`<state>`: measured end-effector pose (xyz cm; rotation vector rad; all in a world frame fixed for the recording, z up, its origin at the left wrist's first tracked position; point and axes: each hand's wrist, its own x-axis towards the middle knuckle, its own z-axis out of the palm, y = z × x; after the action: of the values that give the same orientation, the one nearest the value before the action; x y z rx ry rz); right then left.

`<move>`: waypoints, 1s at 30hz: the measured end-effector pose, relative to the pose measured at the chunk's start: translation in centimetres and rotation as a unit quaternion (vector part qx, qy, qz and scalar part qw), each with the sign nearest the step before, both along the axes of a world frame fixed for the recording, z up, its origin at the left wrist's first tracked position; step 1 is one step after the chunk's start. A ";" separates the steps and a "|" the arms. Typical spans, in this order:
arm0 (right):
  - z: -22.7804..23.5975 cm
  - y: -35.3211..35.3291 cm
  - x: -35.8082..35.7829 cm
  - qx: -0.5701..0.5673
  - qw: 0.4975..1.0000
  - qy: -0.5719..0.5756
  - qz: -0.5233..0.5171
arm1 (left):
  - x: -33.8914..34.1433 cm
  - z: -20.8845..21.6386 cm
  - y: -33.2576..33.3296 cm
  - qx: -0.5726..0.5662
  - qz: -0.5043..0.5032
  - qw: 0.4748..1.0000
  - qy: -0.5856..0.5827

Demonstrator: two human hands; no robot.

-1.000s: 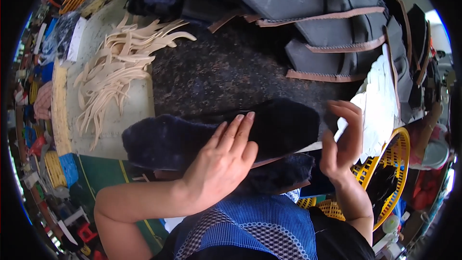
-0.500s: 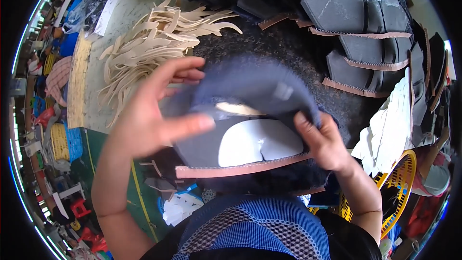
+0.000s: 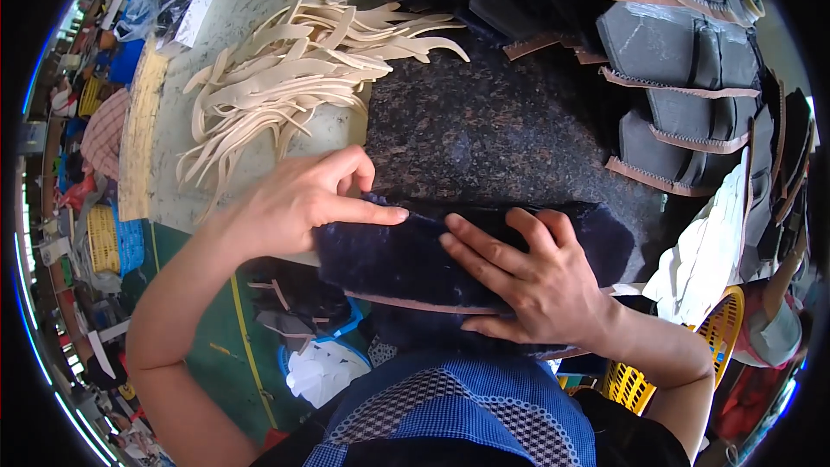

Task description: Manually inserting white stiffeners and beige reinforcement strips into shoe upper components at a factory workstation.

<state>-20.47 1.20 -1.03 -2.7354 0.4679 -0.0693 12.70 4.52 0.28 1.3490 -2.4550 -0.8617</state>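
Note:
A dark navy furry fabric piece (image 3: pixel 398 259) lies fur side up, folded over lengthwise, along the near edge of the work table. A thin pinkish-brown strip (image 3: pixel 424 301) shows along its near side. My left hand (image 3: pixel 303 203) is at its far left edge, fingers curled and thumb stretched along the fold, with fur between thumb and fingers. Flat on the piece's right half, my right hand (image 3: pixel 532 277) presses with fingers spread. The grey face and the white shape inside are hidden now.
Cream curved strips (image 3: pixel 294 69) are heaped at the far left. Grey panels with stitched brown edging (image 3: pixel 674 47) overlap in stacks at the right, beside white cut pieces (image 3: pixel 700 238). A yellow basket (image 3: pixel 722 324) stands lower right; a blue-rimmed basket (image 3: pixel 324 372) holds white pieces below.
The raised navy piece has been folded down flat, covering its grey face and white shape. My left hand has come down to its far edge; my right hand has moved onto its top.

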 end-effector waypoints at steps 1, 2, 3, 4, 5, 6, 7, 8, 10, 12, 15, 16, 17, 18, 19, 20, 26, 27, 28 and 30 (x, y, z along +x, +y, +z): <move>-0.5 -0.2 0.9 -0.024 1.000 -0.002 0.016 | 0.4 0.4 -0.3 -0.062 -0.058 0.994 -0.069; -0.4 -0.1 1.0 -0.025 0.999 -0.005 0.018 | 0.4 0.9 -0.8 -0.063 -0.056 0.994 -0.072; -0.3 0.0 1.0 -0.053 0.998 0.007 0.022 | 0.3 1.3 -1.3 -0.067 -0.079 0.990 -0.097; -0.2 0.0 1.0 -0.082 0.996 0.020 0.026 | 0.2 1.6 -1.6 -0.073 -0.101 0.985 -0.121; -0.2 -0.1 0.0 -0.082 0.997 -0.007 0.014 | 0.2 1.4 -1.2 -0.068 -0.088 0.987 -0.117; -0.1 -0.2 -1.7 -0.084 0.996 -0.033 0.001 | 0.3 1.3 -0.6 -0.073 -0.089 0.986 -0.119; -0.6 0.0 -3.6 -0.101 0.992 -0.068 -0.008 | 0.2 1.2 -0.2 -0.060 -0.071 0.990 -0.108; -1.2 0.2 -4.9 -0.124 0.987 -0.097 -0.022 | 0.0 1.1 -0.2 -0.052 -0.060 0.993 -0.092; -1.5 0.2 -4.7 -0.137 0.983 -0.124 -0.019 | 0.1 1.4 -0.9 -0.074 -0.088 0.988 -0.100; -2.1 0.1 -4.5 -0.136 0.974 -0.180 0.005 | -1.2 3.0 -2.1 -0.132 -0.142 0.968 -0.159; -2.4 6.6 -6.8 -0.093 0.980 -0.169 0.046 | -3.2 4.9 -4.3 -0.288 -0.109 0.938 -0.158; -3.5 8.5 -7.8 -0.051 0.988 -0.137 0.043 | -4.7 5.6 -5.0 -0.313 -0.085 0.939 -0.111; -5.7 10.2 -8.8 -0.041 0.996 -0.070 0.038 | -6.9 6.0 -6.5 -0.358 -0.083 0.928 -0.058; -7.1 11.1 -9.5 -0.005 0.997 -0.075 0.002 | -9.0 6.6 -7.9 -0.399 -0.077 0.914 -0.011; -6.5 10.4 -9.3 0.042 0.996 -0.076 -0.004 | -10.5 7.0 -9.6 -0.433 -0.057 0.899 0.009; -5.4 9.8 -9.3 0.090 0.993 -0.074 -0.010 | -12.2 7.5 -11.9 -0.466 -0.036 0.884 0.032; 0.2 6.6 -9.5 0.150 0.975 -0.151 -0.063 | -14.1 10.2 -22.7 -0.363 0.225 0.887 -0.174; 1.5 6.2 -9.7 0.139 0.971 -0.176 -0.086 | -14.2 10.0 -22.2 -0.398 0.224 0.874 -0.167; 2.1 5.6 -9.8 0.124 0.964 -0.213 -0.098 | -14.0 9.4 -22.1 -0.468 0.196 0.855 -0.110; 3.5 4.4 -9.7 0.103 0.961 -0.226 -0.123 | -14.7 9.1 -20.8 -0.393 0.172 0.898 0.094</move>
<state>-30.20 5.64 2.46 -2.3420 0.6336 -0.6555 -1.98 -16.31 9.39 1.2272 -1.9568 0.0997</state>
